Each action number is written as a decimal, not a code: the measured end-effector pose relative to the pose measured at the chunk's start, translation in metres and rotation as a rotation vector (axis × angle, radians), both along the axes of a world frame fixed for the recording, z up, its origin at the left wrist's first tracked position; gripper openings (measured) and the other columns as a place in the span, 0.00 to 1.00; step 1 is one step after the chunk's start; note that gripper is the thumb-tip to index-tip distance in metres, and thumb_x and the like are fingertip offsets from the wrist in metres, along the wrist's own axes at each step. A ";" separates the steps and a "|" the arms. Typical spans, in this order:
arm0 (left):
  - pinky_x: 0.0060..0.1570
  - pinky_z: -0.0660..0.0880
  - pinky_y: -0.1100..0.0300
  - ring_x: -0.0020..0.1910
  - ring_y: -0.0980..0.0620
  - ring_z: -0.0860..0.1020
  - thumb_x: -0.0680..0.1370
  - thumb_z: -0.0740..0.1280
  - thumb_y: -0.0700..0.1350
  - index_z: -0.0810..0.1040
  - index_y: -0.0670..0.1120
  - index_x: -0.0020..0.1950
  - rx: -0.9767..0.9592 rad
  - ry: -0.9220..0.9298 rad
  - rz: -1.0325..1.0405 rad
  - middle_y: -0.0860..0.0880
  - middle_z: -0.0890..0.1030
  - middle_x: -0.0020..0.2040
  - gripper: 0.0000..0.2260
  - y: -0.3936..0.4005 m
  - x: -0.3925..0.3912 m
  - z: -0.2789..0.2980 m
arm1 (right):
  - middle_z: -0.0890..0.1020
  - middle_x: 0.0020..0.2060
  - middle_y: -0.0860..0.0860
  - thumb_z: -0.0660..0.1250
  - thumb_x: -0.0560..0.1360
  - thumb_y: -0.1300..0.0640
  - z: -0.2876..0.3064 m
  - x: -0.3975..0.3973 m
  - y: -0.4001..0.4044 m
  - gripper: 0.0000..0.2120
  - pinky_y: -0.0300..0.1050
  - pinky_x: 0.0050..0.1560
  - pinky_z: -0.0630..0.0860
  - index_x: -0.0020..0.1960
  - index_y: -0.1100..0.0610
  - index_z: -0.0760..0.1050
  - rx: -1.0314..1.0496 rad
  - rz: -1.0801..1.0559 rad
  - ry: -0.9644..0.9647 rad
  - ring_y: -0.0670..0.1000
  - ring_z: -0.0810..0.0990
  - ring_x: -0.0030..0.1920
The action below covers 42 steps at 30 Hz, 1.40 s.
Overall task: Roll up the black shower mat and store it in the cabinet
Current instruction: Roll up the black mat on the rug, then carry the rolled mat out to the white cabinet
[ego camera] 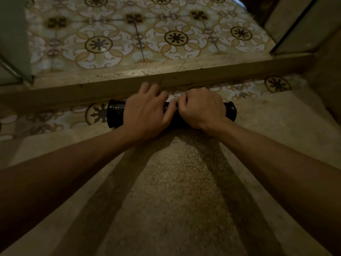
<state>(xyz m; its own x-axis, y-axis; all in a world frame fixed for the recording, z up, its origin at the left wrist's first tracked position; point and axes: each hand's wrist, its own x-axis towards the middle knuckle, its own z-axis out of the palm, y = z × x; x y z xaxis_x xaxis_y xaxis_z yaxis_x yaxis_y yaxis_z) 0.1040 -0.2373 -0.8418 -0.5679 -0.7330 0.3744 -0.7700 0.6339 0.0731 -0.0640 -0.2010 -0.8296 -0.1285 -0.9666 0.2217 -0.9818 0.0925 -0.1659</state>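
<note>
Head view: both hands, left hand (pixel 145 111) and right hand (pixel 201 108), clasp the glossy black rolled rubber shower mat (pixel 116 115); probably springy and slippery, best gripped mid-roll.

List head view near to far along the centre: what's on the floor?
Speckled stone floor → rolled black mat under left hand and right hand → stone curb → patterned tiles.
</note>
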 end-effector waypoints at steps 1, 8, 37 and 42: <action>0.32 0.64 0.58 0.52 0.48 0.72 0.81 0.49 0.62 0.77 0.48 0.52 0.010 0.002 -0.012 0.46 0.76 0.56 0.23 0.000 0.001 0.000 | 0.69 0.24 0.50 0.53 0.80 0.47 0.001 -0.001 -0.002 0.23 0.45 0.29 0.59 0.29 0.52 0.65 0.011 -0.003 0.002 0.50 0.66 0.24; 0.31 0.72 0.59 0.31 0.52 0.74 0.69 0.49 0.78 0.73 0.53 0.51 0.188 -0.159 -0.247 0.52 0.79 0.38 0.33 -0.021 0.015 0.011 | 0.75 0.40 0.50 0.52 0.82 0.45 -0.004 -0.004 0.000 0.19 0.47 0.37 0.65 0.43 0.55 0.75 -0.028 0.034 0.009 0.52 0.74 0.36; 0.47 0.74 0.50 0.58 0.42 0.71 0.71 0.70 0.65 0.59 0.54 0.70 0.362 -0.484 -0.290 0.42 0.70 0.64 0.35 0.015 0.042 0.038 | 0.69 0.57 0.56 0.77 0.64 0.39 0.040 -0.028 0.063 0.34 0.50 0.45 0.73 0.62 0.55 0.69 0.414 0.411 0.223 0.56 0.72 0.48; 0.48 0.75 0.45 0.52 0.41 0.75 0.72 0.71 0.60 0.57 0.53 0.70 0.417 -0.528 -0.278 0.40 0.75 0.58 0.33 0.053 0.058 0.099 | 0.73 0.57 0.58 0.76 0.68 0.45 0.102 -0.005 0.109 0.32 0.53 0.51 0.70 0.66 0.55 0.67 0.468 0.381 0.247 0.58 0.73 0.54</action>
<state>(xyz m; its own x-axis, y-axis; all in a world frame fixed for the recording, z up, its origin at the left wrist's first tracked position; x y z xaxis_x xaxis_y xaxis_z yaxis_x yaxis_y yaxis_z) 0.1621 -0.1842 -0.7429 -0.7816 -0.5577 -0.2794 -0.5842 0.8115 0.0143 -0.0689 -0.0919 -0.7274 0.2433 -0.9358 -0.2552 -0.9641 -0.2621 0.0422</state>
